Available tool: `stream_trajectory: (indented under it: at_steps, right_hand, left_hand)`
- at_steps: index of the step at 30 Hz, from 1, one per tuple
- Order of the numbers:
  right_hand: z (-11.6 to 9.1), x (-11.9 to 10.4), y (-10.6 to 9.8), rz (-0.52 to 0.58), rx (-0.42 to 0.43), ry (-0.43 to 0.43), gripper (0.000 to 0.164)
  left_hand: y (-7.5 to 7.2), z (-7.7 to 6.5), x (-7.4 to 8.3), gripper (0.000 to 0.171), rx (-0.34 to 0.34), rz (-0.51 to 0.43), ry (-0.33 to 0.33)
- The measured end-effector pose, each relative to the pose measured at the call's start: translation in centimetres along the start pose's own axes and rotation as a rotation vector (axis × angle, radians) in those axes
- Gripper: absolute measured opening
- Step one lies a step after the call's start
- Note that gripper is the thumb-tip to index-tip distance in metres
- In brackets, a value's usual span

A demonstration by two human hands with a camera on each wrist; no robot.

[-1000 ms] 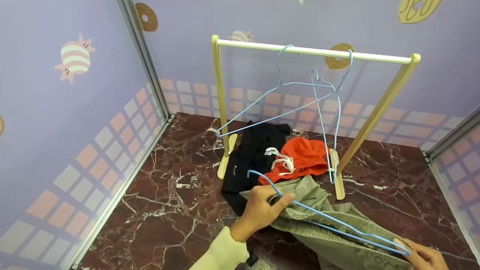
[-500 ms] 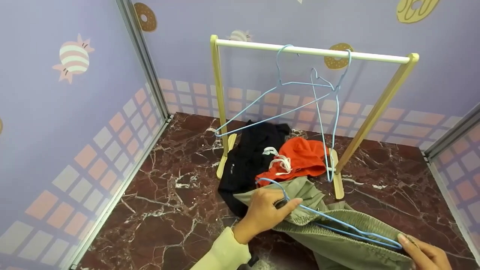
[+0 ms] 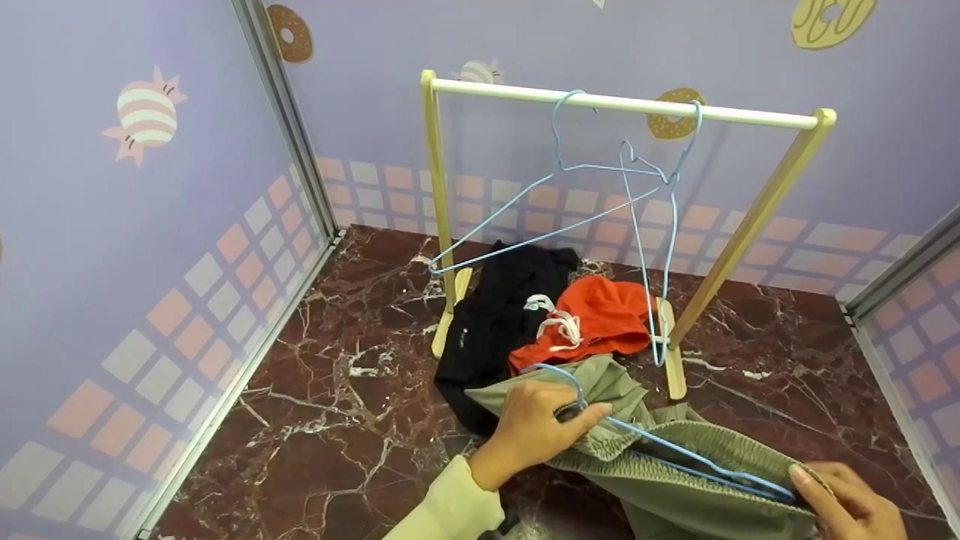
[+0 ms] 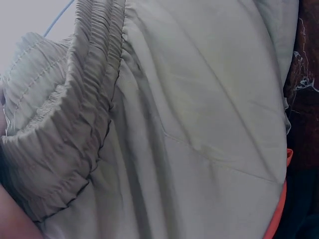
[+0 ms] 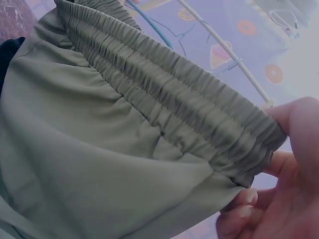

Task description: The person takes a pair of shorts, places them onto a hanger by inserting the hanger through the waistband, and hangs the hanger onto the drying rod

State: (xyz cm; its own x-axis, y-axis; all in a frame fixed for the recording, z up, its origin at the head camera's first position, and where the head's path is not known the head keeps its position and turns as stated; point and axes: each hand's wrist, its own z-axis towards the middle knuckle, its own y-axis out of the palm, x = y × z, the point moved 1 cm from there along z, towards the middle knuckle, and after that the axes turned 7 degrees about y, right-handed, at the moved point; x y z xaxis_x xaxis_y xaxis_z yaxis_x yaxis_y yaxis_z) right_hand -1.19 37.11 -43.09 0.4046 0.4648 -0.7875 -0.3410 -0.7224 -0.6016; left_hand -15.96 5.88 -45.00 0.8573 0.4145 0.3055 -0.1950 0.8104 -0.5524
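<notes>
Olive-green pants with a gathered elastic waistband (image 3: 637,484) spread across the lower right of the head view. My left hand (image 3: 529,427) grips a blue wire hanger (image 3: 667,446) near its neck, thumb along the wire. The hanger's hook points away to the upper left, while its far end lies inside the open waistband. At the right end, my right hand (image 3: 859,502) pinches the waistband edge, thumb on top; the right wrist view shows the fingers round the corner of the elastic (image 5: 259,144). Green cloth (image 4: 209,124) fills most of the left wrist view.
A wooden rack with a white rail (image 3: 510,91) stands behind the clothes. Two blue hangers (image 3: 517,199) hang from it. Beneath lie a black garment (image 3: 487,330) and a red garment (image 3: 604,315) with white drawstrings, on dark marbled flooring (image 3: 315,427).
The left hand and hanger have shifted slightly right and down. The hanger's far end has gone deeper into the waistband, and the right thumb has moved off the wire onto the waistband edge.
</notes>
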Motion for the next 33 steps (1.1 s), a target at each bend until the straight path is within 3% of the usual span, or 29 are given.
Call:
stream_trajectory:
  at_steps: [4,11,21,30,33]
  right_hand:
    - [0.0,0.2,0.3,0.002,0.079,-0.048,0.037]
    - [-0.5,-0.8,0.6,0.019,0.148,-0.038,0.033]
    - [-1.6,-3.0,1.1,0.013,0.088,-0.048,0.036]
    - [-2.1,-4.8,2.5,0.114,0.058,-0.14,0.033]
    - [-1.8,-4.8,3.1,0.115,0.069,-0.244,0.023]
  left_hand:
    - [0.1,-0.1,0.2,0.056,-0.031,0.018,-0.027]
    - [0.2,0.0,0.5,0.055,-0.066,0.04,-0.029]
    - [0.7,-0.2,1.1,0.055,-0.114,0.066,-0.014]
    - [1.3,-0.5,1.3,0.055,-0.151,0.072,-0.025]
    - [1.3,-0.4,1.3,0.055,-0.137,0.057,-0.035]
